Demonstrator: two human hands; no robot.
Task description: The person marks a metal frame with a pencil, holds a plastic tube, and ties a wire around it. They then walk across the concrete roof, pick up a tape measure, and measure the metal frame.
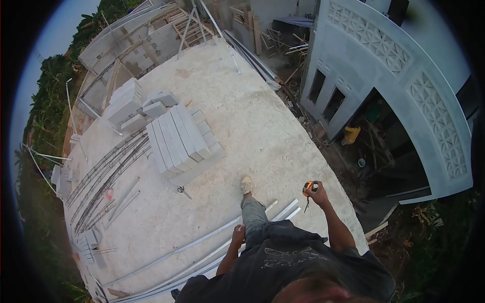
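A big flat concrete roof slab (242,126) fills most of the view, seen from high up. Beside it stands a gray building (404,86) with patterned walls. On the slab sits a stack of light gray blocks (177,136), laid side by side. Near the blocks lie long bundles of steel rebar (106,177). Long metal strips (202,247) lie across the slab close to the person's feet. A small pair of pliers (184,191) lies on the concrete just below the blocks.

The person stands on the slab, with one shoe (246,185) stepping forward. The right hand (319,192) is held up and out, with its fingers closed around an orange tape measure (309,188). The left hand (238,235) hangs down by the leg, touching the pants. It holds nothing, and its fingers look loosely curled.
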